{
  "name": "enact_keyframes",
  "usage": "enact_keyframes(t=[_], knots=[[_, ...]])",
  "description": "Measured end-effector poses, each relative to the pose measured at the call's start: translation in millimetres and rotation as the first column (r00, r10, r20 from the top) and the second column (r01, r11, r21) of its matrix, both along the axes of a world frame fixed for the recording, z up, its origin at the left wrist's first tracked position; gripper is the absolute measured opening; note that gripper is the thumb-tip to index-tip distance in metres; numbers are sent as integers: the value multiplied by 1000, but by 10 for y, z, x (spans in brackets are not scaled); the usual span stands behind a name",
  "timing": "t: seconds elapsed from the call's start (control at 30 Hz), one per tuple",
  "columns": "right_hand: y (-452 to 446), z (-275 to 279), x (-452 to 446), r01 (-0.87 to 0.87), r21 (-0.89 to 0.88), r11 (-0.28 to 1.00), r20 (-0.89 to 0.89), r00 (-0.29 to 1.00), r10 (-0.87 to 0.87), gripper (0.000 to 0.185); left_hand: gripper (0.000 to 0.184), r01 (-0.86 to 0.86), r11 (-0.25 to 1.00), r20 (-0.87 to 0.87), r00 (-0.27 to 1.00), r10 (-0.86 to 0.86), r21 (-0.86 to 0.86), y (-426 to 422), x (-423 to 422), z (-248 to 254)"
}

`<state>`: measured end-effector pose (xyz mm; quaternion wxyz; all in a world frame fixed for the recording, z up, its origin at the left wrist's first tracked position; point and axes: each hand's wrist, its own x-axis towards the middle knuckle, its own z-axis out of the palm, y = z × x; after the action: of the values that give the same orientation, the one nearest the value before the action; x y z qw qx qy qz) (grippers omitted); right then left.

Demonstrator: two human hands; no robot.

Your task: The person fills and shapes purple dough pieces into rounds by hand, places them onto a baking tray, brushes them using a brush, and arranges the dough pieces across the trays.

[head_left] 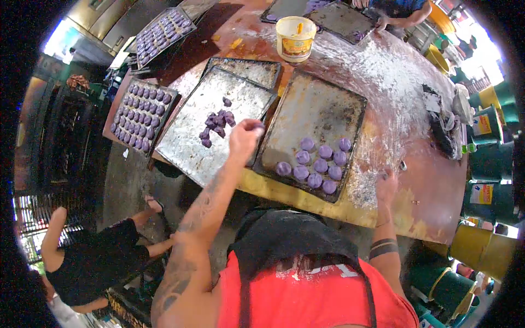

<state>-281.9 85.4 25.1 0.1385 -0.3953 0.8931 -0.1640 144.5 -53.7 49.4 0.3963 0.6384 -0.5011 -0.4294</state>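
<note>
A reddish counter (437, 208), worn to yellow along its near edge, fills most of the view, with a broad patch of white powder (377, 68) over its right half. At the lower left, beside the counter, is a person in black (98, 259). The middle tray (188, 126), pale and streaked, lies at a slant; just right of it lies the darker right tray (314, 106). Left of the middle tray, the filled tray (164, 119) carries rows of purple pieces (141, 116). Behind the right tray stands a white bucket (295, 46) with a yellow label. At the far side, a co-worker's hand (384, 23) is beside another tray (342, 23). The left hand (245, 141) is over the right edge of the middle tray, its fingers curled together; something pale shows at the fingertips, but I cannot tell whether this grip has hold of it. The right hand (386, 187) is blurred above the powdered counter, right of the right tray; how far its grip is open, and whether it has anything, I cannot tell. A cluster of dark purple lumps (217, 121) lies on the middle tray, near the left hand. Smaller still, 11 round purple balls (320, 165) sit grouped on the near part of the right tray, and 1 loose lump (227, 101) lies just behind the cluster.
</note>
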Motion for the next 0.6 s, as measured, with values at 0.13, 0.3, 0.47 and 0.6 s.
enact_keyframes(t=[0.13,0.3,0.47,0.6], knots=[[-486,-28,813,-178,-502,846,412,811,415,27,23,216,966,-554,826,-101,145,206,-706,-158],[-730,710,1646,-595,-567,569,55,662,747,25,29,411,899,-598,762,-247,153,322,-999,144],[-680,669,1830,-635,-583,507,-98,675,731,32,32,430,886,-755,636,-160,175,307,-1011,-3],[-714,875,1524,-638,-460,617,238,581,778,32,31,459,885,-767,593,-244,73,257,-1001,258]])
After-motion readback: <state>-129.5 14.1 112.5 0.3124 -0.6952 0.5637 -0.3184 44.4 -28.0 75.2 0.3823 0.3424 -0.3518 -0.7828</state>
